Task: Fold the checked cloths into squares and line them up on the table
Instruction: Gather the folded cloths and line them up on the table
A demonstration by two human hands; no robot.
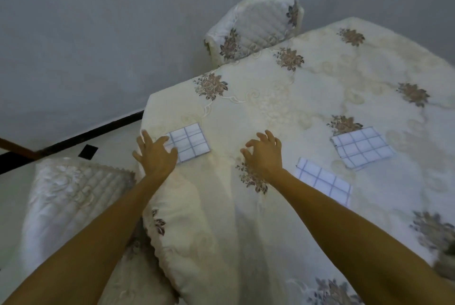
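Bare hands among folded checked cloths on a table [270, 107].
Left hand [155, 155], fingers spread wide, touches the left cloth [190, 142] at its 2 o'clock; right hand [264, 155], loosely curled and empty, hovers with the middle cloth [323, 181] at its 4 o'clock.

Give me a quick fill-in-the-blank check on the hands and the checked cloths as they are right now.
The ____ hand touches the leftmost cloth with spread fingers.
The right hand, fingers loosely curled, holds ____.
The middle cloth is partly hidden behind the right ____.
Missing words: left; nothing; forearm.
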